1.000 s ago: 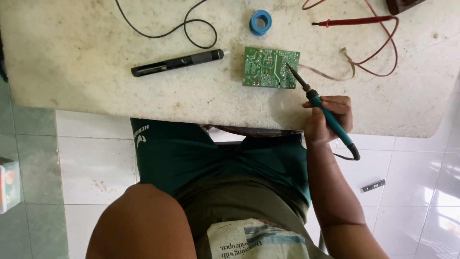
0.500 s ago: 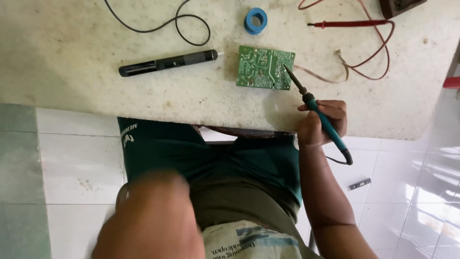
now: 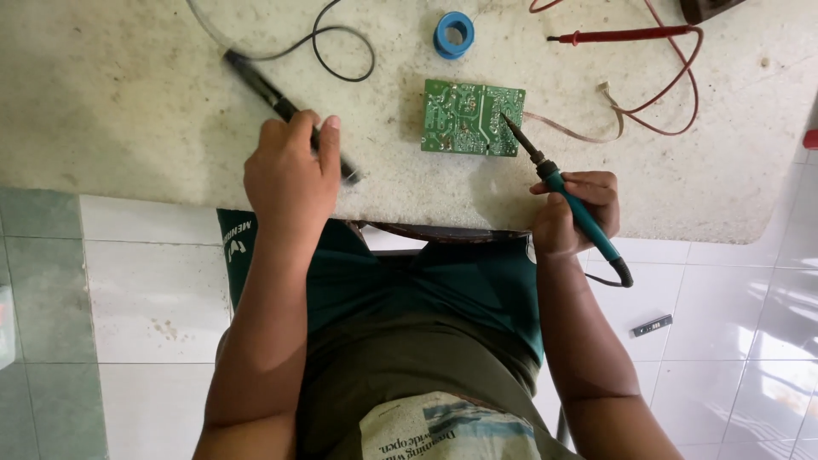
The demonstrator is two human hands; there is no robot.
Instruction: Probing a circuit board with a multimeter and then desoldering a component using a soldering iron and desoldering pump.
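A green circuit board (image 3: 473,117) lies flat on the pale stone table (image 3: 128,128). My right hand (image 3: 571,213) grips a teal-handled soldering iron (image 3: 567,194); its dark tip rests on the board's right part. My left hand (image 3: 291,175) is closed over a black pen-shaped tool (image 3: 264,85) with a black cable (image 3: 341,38), left of the board. The tool lies slanted, its end sticking out below my fingers.
A blue roll (image 3: 454,34) sits just beyond the board. A red probe (image 3: 622,36) and red leads (image 3: 673,94) lie at the back right, with thin pale wires (image 3: 571,129) running from the board. A small dark object (image 3: 652,325) lies on the tiled floor.
My left hand has come up from my lap onto the table and closed on the black tool, which now lies slanted. The right hand keeps the iron on the board.
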